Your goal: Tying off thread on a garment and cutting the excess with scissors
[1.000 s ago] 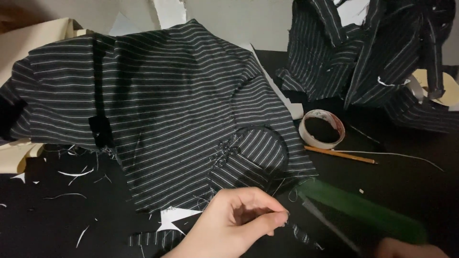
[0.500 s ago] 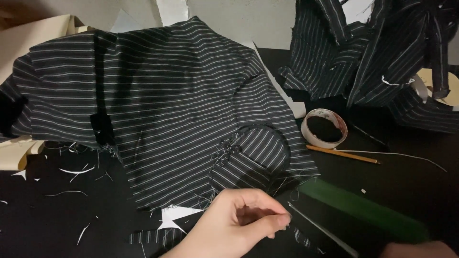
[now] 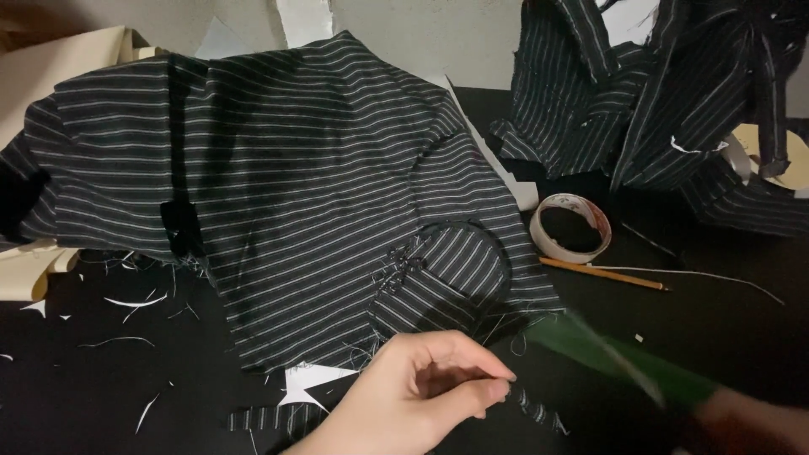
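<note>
At the near edge of the black tabletop (image 3: 101, 404) the left hand (image 3: 417, 396) rests with its fingers curled in, thumb and forefinger pressed together at their tips; whether a thread or a scrap sits between them is too small to tell. Just under and beside it lie narrow strips of striped cloth (image 3: 531, 409), and a white paper scrap (image 3: 312, 379) shows at the wrist side. The hand sits just in front of the frayed near hem of the large black striped fabric (image 3: 320, 194), which is spread flat over the middle of the tabletop and reaches toward its left edge. A round cut-out shape (image 3: 459, 261) lies in that fabric near its right corner, with loose threads beside it.

Toward the near right corner the right hand (image 3: 750, 421) is only partly in view and blurred; it holds a long green tool (image 3: 615, 354) that slants up to the fabric's near right corner, but how the fingers close around it cannot be made out. Beyond the tool stand a roll of tape (image 3: 575, 226) and a pencil (image 3: 602, 275), close together, right of the fabric. A heap of more striped cloth (image 3: 657, 93) fills the far right corner. White thread clippings (image 3: 135, 301) are scattered along the left near part, and cream paper (image 3: 50, 72) shows at the far left corner.
</note>
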